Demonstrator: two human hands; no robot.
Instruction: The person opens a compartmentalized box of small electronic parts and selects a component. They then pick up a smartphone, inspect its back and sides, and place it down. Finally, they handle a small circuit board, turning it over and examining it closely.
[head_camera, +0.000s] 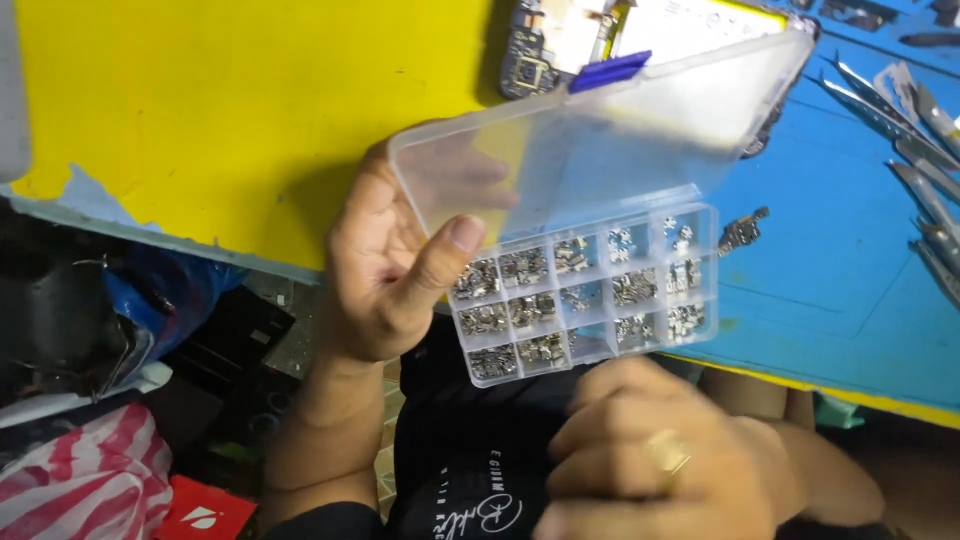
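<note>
We hold a clear plastic compartment box (585, 295) in our left hand (385, 275), thumb clamped on its near-left corner, its long axis running left to right and tilting up toward the right over the table edge. Its lid (600, 140) stands open, small metal parts (525, 265) fill the cells, and our right hand (660, 465) hovers below with fingers curled together, holding nothing we can see.

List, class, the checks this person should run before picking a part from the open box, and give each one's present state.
1. Lid open: ok.
2. Left hand gripping the parts box, thumb on its edge: ok.
3. Box level: not ok, it is tilted and held in the air.
4. Metal parts within their compartments: ok.
5. Right hand free: cannot tell, its fingers are curled and blurred.
6. Tweezers lying on the blue mat: ok.
</note>
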